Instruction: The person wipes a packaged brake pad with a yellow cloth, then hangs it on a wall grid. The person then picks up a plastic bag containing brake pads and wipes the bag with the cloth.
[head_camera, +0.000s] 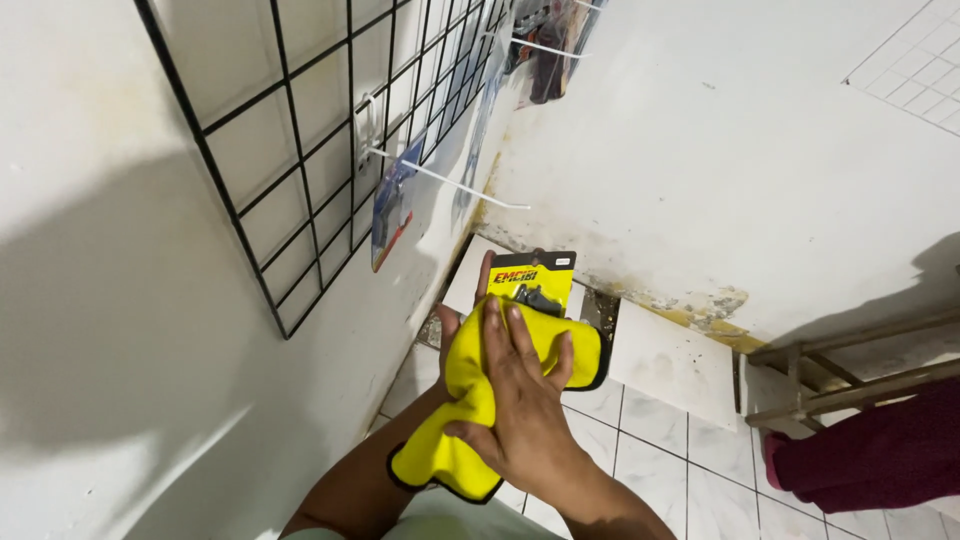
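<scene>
My left hand (462, 325) holds a small yellow and black blister package (538, 283) from beneath, fingertips showing at its left edge. My right hand (520, 400) lies flat on a yellow microfibre cloth (462, 425) with a black hem, pressing it against the package's lower part. The cloth drapes down over my left wrist. Both hands are low in the middle of the view, beside the left wall.
A black wire grid panel (300, 130) hangs on the left wall with white hooks (450, 182) carrying packaged items (392, 205). White tiled floor (650, 450) lies below. A wooden frame (850, 375) and dark red fabric (880, 450) are at the right.
</scene>
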